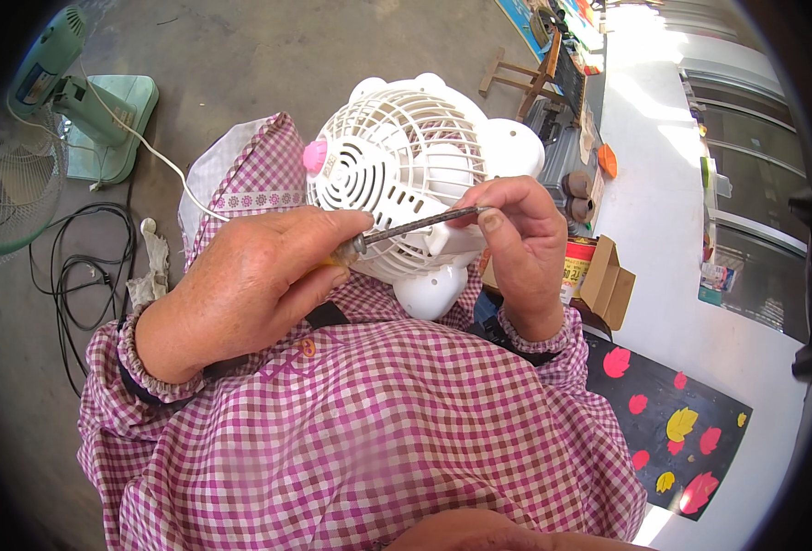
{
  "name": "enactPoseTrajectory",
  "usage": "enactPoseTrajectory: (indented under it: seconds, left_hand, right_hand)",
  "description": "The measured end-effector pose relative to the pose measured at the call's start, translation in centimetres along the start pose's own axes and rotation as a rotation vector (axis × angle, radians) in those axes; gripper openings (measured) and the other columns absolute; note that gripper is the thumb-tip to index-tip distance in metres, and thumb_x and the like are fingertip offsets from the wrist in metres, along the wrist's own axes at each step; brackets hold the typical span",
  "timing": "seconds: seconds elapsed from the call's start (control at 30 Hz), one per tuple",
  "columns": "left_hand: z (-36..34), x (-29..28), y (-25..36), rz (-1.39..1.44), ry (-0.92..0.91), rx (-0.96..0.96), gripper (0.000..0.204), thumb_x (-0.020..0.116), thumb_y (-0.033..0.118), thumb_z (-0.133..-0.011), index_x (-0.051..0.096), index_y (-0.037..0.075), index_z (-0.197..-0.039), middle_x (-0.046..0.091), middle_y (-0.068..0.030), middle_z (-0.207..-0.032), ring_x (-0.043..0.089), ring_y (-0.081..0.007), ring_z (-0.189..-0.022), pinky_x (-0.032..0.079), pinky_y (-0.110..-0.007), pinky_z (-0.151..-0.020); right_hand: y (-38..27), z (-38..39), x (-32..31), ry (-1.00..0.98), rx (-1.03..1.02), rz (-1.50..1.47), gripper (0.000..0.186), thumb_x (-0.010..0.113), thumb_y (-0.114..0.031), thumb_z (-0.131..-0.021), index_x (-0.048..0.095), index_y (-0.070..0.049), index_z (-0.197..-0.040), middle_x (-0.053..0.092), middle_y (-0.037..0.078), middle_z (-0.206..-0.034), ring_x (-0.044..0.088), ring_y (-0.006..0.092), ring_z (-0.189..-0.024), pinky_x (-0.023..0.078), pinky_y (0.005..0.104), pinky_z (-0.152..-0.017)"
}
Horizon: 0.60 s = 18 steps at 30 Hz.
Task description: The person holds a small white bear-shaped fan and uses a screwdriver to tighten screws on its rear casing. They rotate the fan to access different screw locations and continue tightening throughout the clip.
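Observation:
My left hand is closed around the handle of a screwdriver, whose dark shaft points right. The fingers of my right hand pinch the shaft near its tip; whether a small screw sits there is too small to tell. Behind the screwdriver, a white fan with a round slotted rear grille lies on my lap, on the checked pink cloth. A pink knob sticks out at the left of its casing, and rounded white lobes stand around its rim. My hands hide part of the fan's lower edge.
At left stand a green fan with a wire cage and a coiled black cable on the floor. To the right are an opened cardboard box, a dark mat with leaf shapes, an orange dish and a wooden stool.

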<state>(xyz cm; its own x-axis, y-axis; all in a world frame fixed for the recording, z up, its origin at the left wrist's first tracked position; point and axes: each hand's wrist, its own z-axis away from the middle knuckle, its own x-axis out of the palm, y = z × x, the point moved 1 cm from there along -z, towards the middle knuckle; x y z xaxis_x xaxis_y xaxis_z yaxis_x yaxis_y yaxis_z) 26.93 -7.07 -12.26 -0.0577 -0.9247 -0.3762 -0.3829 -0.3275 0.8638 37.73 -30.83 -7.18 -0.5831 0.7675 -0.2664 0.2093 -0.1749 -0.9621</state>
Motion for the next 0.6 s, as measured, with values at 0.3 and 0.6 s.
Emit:
enactPoseTrajectory:
  seconds: [0.3,0.6]
  left_hand:
    - [0.03,0.01,0.01,0.009,-0.064,-0.047,0.049,0.068,-0.002,-0.081,0.057,0.000,-0.128,0.067,-0.0208,-0.108,0.068,-0.0346,-0.090,0.055,-0.039,-0.079]
    - [-0.03,0.29,0.32,-0.102,-0.028,-0.017,0.049,0.068,-0.004,-0.078,0.057,0.000,-0.126,0.068,-0.0200,-0.104,0.067,-0.0356,-0.090,0.054,-0.039,-0.078]
  right_hand:
    - [0.33,-0.05,-0.13,-0.002,0.011,-0.109,0.007,0.056,0.000,-0.097,0.060,0.002,-0.103,0.066,0.009,-0.104,0.066,0.0137,-0.096,0.057,0.0297,-0.089]
    - [0.42,-0.12,-0.46,-0.069,-0.007,-0.079,0.009,0.055,0.001,-0.097,0.060,0.001,-0.104,0.066,0.009,-0.104,0.065,0.0136,-0.098,0.056,0.0309,-0.090]
